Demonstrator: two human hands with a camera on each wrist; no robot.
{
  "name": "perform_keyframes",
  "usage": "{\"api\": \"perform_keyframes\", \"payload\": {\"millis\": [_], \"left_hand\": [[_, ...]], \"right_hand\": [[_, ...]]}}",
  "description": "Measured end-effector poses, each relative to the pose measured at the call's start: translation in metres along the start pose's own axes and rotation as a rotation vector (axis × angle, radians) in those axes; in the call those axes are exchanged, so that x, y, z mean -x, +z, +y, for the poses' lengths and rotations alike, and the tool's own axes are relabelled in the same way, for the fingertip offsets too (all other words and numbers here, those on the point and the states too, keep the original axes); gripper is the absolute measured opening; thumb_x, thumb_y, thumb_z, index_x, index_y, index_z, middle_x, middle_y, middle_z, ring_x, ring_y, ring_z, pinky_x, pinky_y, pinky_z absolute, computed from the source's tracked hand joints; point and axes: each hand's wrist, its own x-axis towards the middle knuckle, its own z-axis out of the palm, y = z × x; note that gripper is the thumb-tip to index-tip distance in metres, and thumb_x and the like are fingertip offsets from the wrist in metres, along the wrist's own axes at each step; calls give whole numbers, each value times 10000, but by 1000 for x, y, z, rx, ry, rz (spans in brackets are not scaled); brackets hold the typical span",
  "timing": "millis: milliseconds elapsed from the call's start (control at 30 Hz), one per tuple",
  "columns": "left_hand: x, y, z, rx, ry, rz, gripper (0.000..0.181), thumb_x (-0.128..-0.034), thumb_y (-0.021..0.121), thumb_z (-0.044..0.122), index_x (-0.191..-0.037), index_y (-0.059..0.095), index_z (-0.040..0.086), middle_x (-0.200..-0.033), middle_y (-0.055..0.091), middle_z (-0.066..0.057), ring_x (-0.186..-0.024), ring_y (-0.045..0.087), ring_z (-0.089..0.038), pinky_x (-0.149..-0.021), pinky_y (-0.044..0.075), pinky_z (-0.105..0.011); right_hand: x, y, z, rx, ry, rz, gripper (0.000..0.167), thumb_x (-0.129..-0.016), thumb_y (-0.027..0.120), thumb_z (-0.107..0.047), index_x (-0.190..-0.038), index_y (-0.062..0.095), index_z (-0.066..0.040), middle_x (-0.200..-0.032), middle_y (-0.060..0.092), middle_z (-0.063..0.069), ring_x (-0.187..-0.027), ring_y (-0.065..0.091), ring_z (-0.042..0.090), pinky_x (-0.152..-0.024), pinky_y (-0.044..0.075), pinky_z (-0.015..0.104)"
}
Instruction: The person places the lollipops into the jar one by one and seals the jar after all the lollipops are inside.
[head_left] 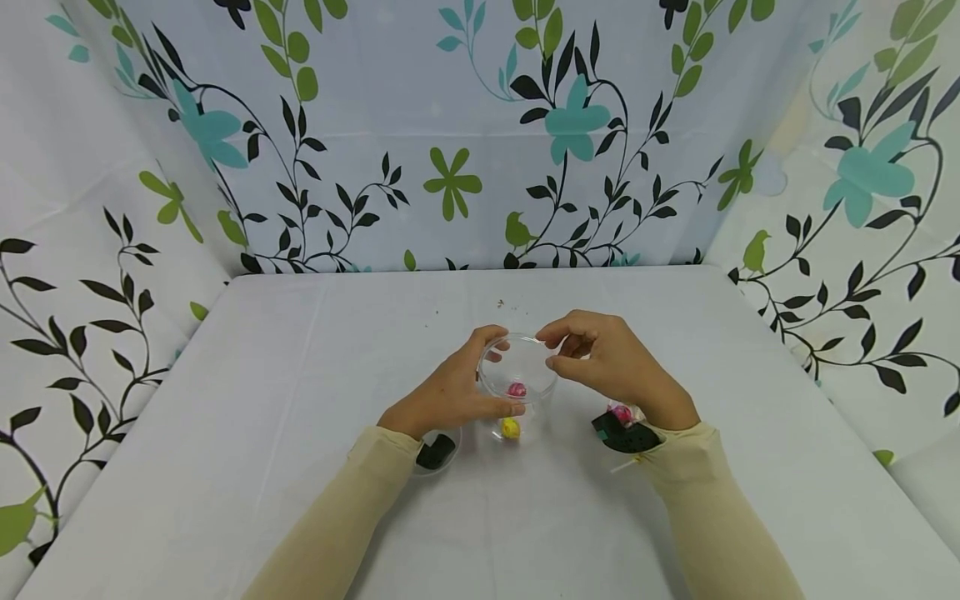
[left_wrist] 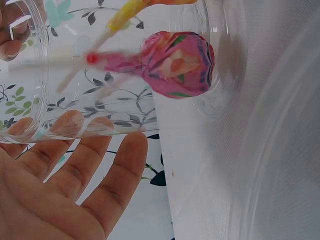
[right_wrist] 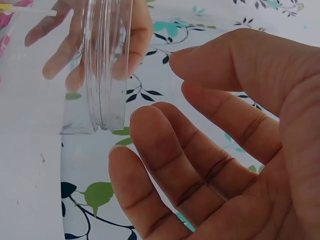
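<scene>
My left hand (head_left: 457, 387) grips a clear round jar (head_left: 517, 398), thumb in front and fingers behind. Inside lie a pink-wrapped lollipop (head_left: 517, 389) and a yellow one (head_left: 511, 428). The left wrist view shows the pink lollipop (left_wrist: 177, 65), the yellow wrapper (left_wrist: 127, 15) and my left fingers (left_wrist: 117, 187) along the jar wall. My right hand (head_left: 611, 362) is beside the jar's top, fingers bent. In the right wrist view, the right hand (right_wrist: 220, 145) holds nothing, with a gap between it and the clear ridged top (right_wrist: 107, 65).
Near my left wrist, a dark piece (head_left: 436, 452) lies in a clear round dish (head_left: 457, 446). By my right wrist are a dark green item (head_left: 624, 435), a pink wrapper (head_left: 621, 412) and a white stick (head_left: 623, 467). Small crumbs (head_left: 501, 302) dot the white table (head_left: 300, 500) toward the back.
</scene>
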Motion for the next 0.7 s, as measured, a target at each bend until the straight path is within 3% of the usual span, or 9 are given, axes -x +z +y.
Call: {"api": "perform_keyframes", "payload": {"millis": [300,700], "left_hand": [[-1,0,0,10,-12,7,1015,-779,910,492,-1566,307,272,-1492,519,74,-1353,503,-138,-1035,488,-478],[-2,0,0,-1,-9,10,1000,-785,906,480,-1566,308,301,-1479,501,99,-1353,505,-151,-1027,489,-480]], "right_hand": [[2,-7,4,23,40,26,255,-901,754,-10,-1141,770,-96,-1070,737,85,-845,670,163,-804,581,347],[4,-14,6,49,113,18,236,-907,763,-42,-1137,772,-96,-1064,735,91,-870,670,196,-744,575,314]]}}
